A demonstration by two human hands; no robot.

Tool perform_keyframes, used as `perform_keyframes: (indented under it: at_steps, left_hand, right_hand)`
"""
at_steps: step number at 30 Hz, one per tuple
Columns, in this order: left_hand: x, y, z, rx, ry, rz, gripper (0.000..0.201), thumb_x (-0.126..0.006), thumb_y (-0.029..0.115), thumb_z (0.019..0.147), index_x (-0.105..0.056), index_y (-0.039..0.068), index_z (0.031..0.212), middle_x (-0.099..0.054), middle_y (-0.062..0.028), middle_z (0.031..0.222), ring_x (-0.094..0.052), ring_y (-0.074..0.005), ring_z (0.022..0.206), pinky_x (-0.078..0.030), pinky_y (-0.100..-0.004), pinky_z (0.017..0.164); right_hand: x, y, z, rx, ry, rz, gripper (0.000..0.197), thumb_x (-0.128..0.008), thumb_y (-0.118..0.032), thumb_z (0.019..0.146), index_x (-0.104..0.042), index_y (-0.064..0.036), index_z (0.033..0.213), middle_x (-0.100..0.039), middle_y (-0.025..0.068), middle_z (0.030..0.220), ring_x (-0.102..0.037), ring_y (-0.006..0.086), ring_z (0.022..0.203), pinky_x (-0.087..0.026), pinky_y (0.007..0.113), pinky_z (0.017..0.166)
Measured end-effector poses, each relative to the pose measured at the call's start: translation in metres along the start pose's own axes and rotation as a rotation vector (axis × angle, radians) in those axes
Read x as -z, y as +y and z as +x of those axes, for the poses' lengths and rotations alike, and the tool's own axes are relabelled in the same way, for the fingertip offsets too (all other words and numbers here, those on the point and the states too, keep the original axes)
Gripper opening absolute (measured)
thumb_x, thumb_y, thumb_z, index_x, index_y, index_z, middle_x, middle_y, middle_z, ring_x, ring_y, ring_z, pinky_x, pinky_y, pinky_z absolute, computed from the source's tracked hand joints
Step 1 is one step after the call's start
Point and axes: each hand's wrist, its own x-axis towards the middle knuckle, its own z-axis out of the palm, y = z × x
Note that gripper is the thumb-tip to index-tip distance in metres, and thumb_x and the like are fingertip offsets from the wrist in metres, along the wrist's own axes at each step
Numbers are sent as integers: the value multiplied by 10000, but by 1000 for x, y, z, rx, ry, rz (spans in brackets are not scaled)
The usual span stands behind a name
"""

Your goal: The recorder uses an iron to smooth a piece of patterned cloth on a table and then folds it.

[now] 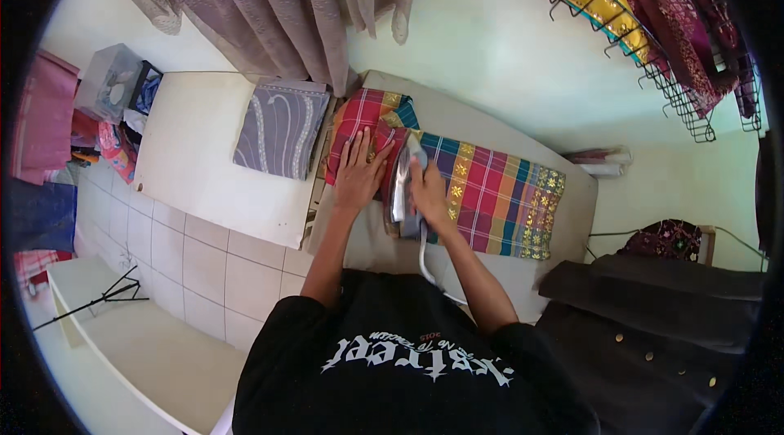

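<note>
Multicoloured plaid cloth with gold flowers point(498, 190) looks smoothed right of centre, its bunched left end apparently remaining. Left hand point(359, 178) lies spread on it; right hand point(431, 196) grips a grey-and-silver electric iron point(399, 194).

Mauve curtains point(253, 10) hang against a pale wall point(465, 51) beyond a cream table point(196, 149) and tiled floor point(204, 247).

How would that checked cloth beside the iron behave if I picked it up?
The checked cloth would probably flop, since its end bunches into folds by the left hand. It is likely light too, looking thin and lying nearly flat right of the iron.
</note>
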Motion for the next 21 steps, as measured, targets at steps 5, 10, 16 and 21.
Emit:
perform_keyframes:
  at_steps: [5, 10, 16, 21]
  left_hand:
    - [4, 0, 2, 8, -50, -32, 442, -499, 274, 972, -512, 236, 1412, -302, -184, 1557, -308, -317, 1429, -217, -472, 1167]
    - [1, -3, 1, 2, -11, -11, 449, -486, 292, 983, -489, 309, 1432, -341, -176, 1541, -369, -333, 1392, -242, -485, 1149]
    - [2, 3, 5, -7, 16, -8, 475, -545, 268, 932, -521, 290, 1406, -385, -172, 1514, -384, -314, 1383, -256, -468, 1149]
    - [3, 3, 5, 0, 18, 34, 480, -541, 268, 933, -513, 296, 1412, -392, -158, 1512, -384, -303, 1386, -260, -464, 1148]
  right_hand:
    - [8, -24, 38, -27, 151, 36, 435, -467, -395, 1015, -480, 38, 979, -573, 173, 545, -593, 293, 413, -463, 417, 399]
    - [54, 18, 28, -2, 273, -259, 536, -474, -440, 999, -506, 92, 1047, -616, 286, 653, -633, 389, 502, -500, 489, 477]
    - [82, 43, 31, -7, 386, -318, 547, -468, -441, 994, -518, 99, 1064, -624, 352, 803, -624, 475, 708, -504, 531, 630]
    - [141, 67, 37, -87, 388, -328, 578, -479, -461, 993, -517, 109, 1079, -631, 323, 709, -645, 402, 522, -518, 474, 489]
